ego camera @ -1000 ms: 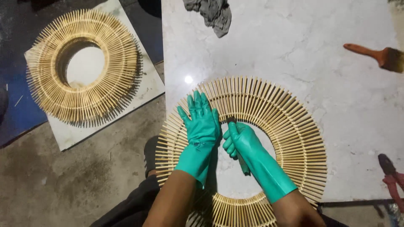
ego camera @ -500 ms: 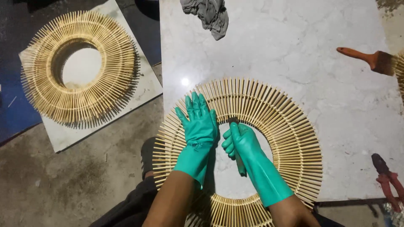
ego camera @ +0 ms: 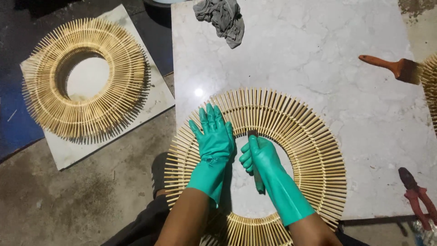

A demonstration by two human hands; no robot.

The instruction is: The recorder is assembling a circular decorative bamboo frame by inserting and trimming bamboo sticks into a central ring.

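A ring made of pale wooden sticks (ego camera: 300, 132) lies flat on the white marble slab (ego camera: 318, 54). My left hand (ego camera: 213, 136), in a green rubber glove, rests flat with spread fingers on the ring's left side. My right hand (ego camera: 260, 157), also gloved in green, is closed around a small brush (ego camera: 256, 171). The brush's dark tip touches the ring's inner edge beside my left hand.
A second stick ring (ego camera: 86, 77) lies on a white board (ego camera: 154, 98) on the floor at left. A grey rag (ego camera: 223, 18) sits at the slab's far edge. A paintbrush with an orange handle (ego camera: 391, 68) lies at right, red pliers (ego camera: 416, 196) at the near right corner.
Both hands stay in the same place on the ring. Only the view has shifted slightly.
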